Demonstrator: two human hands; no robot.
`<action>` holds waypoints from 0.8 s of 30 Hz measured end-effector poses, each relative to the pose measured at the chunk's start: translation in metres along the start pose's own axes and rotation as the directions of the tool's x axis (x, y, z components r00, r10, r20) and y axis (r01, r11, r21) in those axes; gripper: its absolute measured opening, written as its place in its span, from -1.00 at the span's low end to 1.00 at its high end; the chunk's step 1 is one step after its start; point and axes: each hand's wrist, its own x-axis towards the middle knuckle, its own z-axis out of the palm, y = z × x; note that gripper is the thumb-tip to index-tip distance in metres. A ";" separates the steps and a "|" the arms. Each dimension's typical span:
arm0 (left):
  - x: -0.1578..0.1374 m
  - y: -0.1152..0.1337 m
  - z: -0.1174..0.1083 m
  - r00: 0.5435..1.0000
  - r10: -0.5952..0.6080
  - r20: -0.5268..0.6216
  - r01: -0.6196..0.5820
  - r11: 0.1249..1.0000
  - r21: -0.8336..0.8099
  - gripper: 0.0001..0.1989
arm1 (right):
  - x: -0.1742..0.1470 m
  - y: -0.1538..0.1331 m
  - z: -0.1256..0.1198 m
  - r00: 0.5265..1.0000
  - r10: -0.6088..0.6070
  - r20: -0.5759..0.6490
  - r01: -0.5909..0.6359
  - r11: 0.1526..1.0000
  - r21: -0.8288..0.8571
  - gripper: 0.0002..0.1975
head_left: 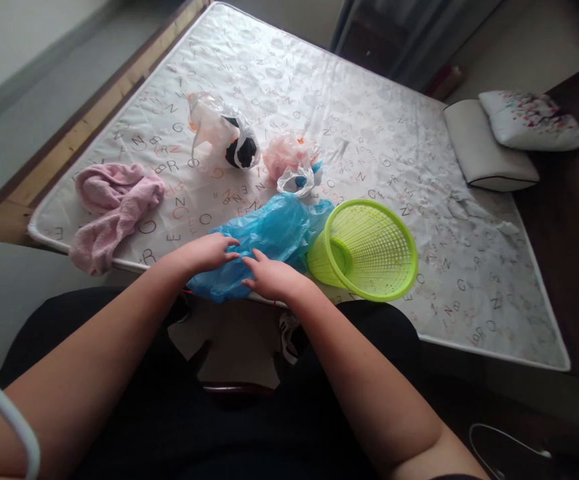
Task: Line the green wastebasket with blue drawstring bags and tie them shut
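Note:
A crumpled blue plastic bag point(274, 230) lies at the near edge of the mattress, partly hanging over it. My left hand point(209, 253) rests at its left side, with the fingers stretched out and apart. On the bag's near side is my right hand point(269, 277), its fingers spread over the plastic. Neither hand appears to grip the bag. Just right of the bag, a lime-green mesh wastebasket point(379, 250) leans on the mattress with its mouth tilted toward me; its inside shows no contents.
A pink towel point(114, 213) lies bunched at the left. Beyond the blue bag are a clear plastic bag point(209, 127) with something black and a smaller pinkish bundle of bags point(289, 160). The letter-printed mattress point(289, 80) spreads underneath. Two cushions point(494, 147) sit far right.

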 end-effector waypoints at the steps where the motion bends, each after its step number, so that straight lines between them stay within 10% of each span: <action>1: 0.000 0.001 -0.001 1.000 -0.020 -0.004 0.021 1.000 0.008 -0.42 | 0.000 0.000 0.000 1.000 0.001 0.000 -0.001 1.000 0.000 -0.33; 13: -0.003 0.002 -0.003 0.972 -0.230 -0.052 0.233 0.970 0.072 -0.40 | -0.002 0.002 -0.001 1.000 0.005 -0.009 -0.005 1.000 -0.005 -0.31; 19: -0.003 0.004 -0.006 0.959 -0.187 -0.214 0.189 0.982 -0.009 -0.49 | -0.001 0.003 0.001 1.000 -0.005 -0.020 0.004 1.000 -0.007 -0.33; 24: 0.003 0.009 -0.007 0.985 -0.112 -0.134 0.093 0.986 -0.136 -0.58 | 0.000 0.005 0.003 1.000 -0.008 -0.025 0.008 1.000 0.000 -0.33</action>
